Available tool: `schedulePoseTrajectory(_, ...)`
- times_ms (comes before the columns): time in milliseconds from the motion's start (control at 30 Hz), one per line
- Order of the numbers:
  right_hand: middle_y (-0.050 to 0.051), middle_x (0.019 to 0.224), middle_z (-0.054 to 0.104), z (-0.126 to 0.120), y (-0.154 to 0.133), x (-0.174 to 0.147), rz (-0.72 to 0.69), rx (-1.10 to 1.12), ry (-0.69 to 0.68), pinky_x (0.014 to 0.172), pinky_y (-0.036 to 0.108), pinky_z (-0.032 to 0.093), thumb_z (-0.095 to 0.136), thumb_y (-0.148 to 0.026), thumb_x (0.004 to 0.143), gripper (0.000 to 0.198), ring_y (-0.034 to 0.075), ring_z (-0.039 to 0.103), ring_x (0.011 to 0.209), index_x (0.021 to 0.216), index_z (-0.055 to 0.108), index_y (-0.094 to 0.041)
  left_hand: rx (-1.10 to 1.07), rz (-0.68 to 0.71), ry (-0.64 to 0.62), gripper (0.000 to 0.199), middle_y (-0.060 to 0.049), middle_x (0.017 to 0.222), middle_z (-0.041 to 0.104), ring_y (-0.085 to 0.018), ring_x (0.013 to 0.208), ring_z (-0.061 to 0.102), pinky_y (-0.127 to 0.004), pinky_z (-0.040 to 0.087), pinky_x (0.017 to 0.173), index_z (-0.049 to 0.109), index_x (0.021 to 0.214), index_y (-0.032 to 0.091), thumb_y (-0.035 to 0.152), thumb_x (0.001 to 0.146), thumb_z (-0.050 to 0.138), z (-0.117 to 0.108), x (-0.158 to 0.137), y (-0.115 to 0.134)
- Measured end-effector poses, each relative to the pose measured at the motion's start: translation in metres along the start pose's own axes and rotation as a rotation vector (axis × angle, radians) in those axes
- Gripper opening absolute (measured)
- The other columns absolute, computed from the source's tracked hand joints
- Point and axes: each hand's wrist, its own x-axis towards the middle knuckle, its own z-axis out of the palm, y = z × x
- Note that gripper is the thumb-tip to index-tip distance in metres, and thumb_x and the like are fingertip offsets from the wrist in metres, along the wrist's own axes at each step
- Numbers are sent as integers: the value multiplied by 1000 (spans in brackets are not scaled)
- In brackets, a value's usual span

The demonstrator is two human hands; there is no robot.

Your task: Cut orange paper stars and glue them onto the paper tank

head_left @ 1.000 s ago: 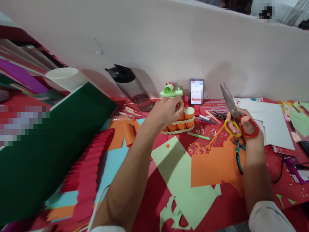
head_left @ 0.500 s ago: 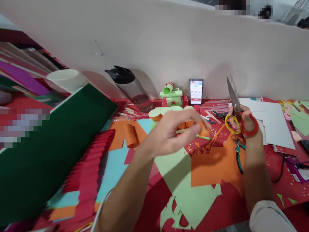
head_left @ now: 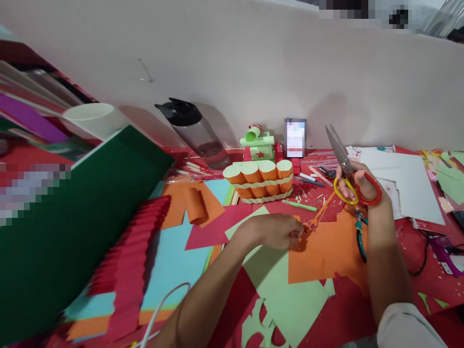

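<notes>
My right hand [head_left: 357, 186] holds scissors [head_left: 342, 157] by their yellow and red handles, blades apart and pointing up. My left hand [head_left: 277, 231] is lowered to the edge of an orange sheet [head_left: 322, 253], its fingers pinched together over small red star cut-outs [head_left: 308, 228]. What lies between the fingertips is too small to make out. Thin orange strips [head_left: 324, 208] run from near the stars towards the scissors. Behind my left hand stands a row of orange paper tubes [head_left: 259, 183] with pale bands. A light green paper tank-like model [head_left: 259, 145] with a red star sits behind it.
Teal-handled pliers [head_left: 360, 237] lie near my right forearm. A green cut sheet [head_left: 286, 295] is in front. At the back stand a water bottle [head_left: 195, 130] and a phone [head_left: 295, 137]. A dark green board [head_left: 90, 208] leans at left beside pleated red paper [head_left: 136, 270].
My left hand has come down and towards me, from in front of the orange tubes to the red stars. My right hand, with the scissors, has shifted slightly left and tilted the blades left.
</notes>
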Motion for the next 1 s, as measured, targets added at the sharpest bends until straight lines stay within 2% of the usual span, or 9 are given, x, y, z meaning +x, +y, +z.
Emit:
schedulePoseTrajectory(33, -3, 59, 62, 2, -1, 0, 17, -2, -17, 38, 22, 38, 64, -87, 84, 68, 9, 45, 39, 99, 61, -21, -19, 4, -25, 7, -2, 74, 70, -18, 59, 55, -30, 34, 53, 65, 81, 23, 27, 85, 60, -3, -3, 0)
schedulePoseTrajectory(100, -1, 65, 65, 8, -3, 1, 51, -6, -44, 41, 22, 39, 67, -83, 85, 64, 9, 46, 42, 100, 62, -21, -37, 26, 14, 13, -4, 78, 70, -19, 64, 57, -30, 35, 57, 62, 82, 23, 27, 91, 54, -10, -11, 1)
schedulePoseTrajectory(233, 0, 74, 68, 27, -7, 9, 125, 19, -83, 46, 24, 46, 76, -67, 88, 49, 12, 54, 52, 103, 62, -22, -91, 39, 276, 17, -5, 85, 70, -20, 73, 62, -29, 38, 63, 62, 91, 23, 29, 98, 48, -24, -23, 1)
schedulePoseTrajectory(333, -2, 77, 67, 43, -6, 22, 177, 2, -86, 51, 24, 49, 85, -49, 86, 40, 13, 59, 57, 103, 60, -23, -218, 28, 440, 25, -2, 80, 69, -19, 69, 61, -29, 40, 63, 63, 94, 22, 39, 103, 46, -26, -24, -1)
schedulePoseTrajectory(400, -3, 80, 67, 53, -3, 30, 167, -22, -83, 56, 24, 52, 90, -39, 81, 41, 13, 62, 62, 102, 59, -23, -304, 34, 549, 30, -2, 80, 69, -17, 67, 59, -29, 40, 62, 62, 92, 22, 44, 105, 46, -25, -21, -1)
schedulePoseTrajectory(500, -4, 82, 67, 64, 2, 37, 157, -28, -79, 59, 26, 53, 91, -35, 78, 44, 12, 60, 61, 103, 56, -23, -364, 16, 670, 29, -1, 80, 69, -16, 66, 57, -28, 39, 62, 60, 87, 21, 42, 104, 48, -22, -15, -2)
schedulePoseTrajectory(700, -3, 85, 67, 69, 6, 40, 160, -21, -1, 59, 26, 52, 90, -33, 77, 48, 12, 61, 61, 105, 53, -24, -390, -13, 713, 26, 1, 75, 63, -15, 64, 53, -27, 34, 61, 57, 85, 21, 39, 102, 49, -18, -9, -6)
schedulePoseTrajectory(867, -2, 87, 67, 69, 1, 39, 157, -17, 9, 58, 27, 53, 90, -32, 77, 47, 12, 61, 61, 104, 52, -24, -377, -36, 718, 26, 1, 74, 65, -15, 62, 52, -29, 33, 60, 55, 85, 22, 41, 102, 49, -17, -6, -5)
schedulePoseTrajectory(1000, -3, 84, 65, 70, -2, 39, 148, -64, -1, 57, 26, 50, 90, -32, 77, 46, 11, 56, 59, 102, 53, -24, -363, -30, 737, 24, 1, 74, 64, -15, 62, 51, -29, 33, 60, 55, 85, 22, 39, 101, 49, -17, -6, -5)
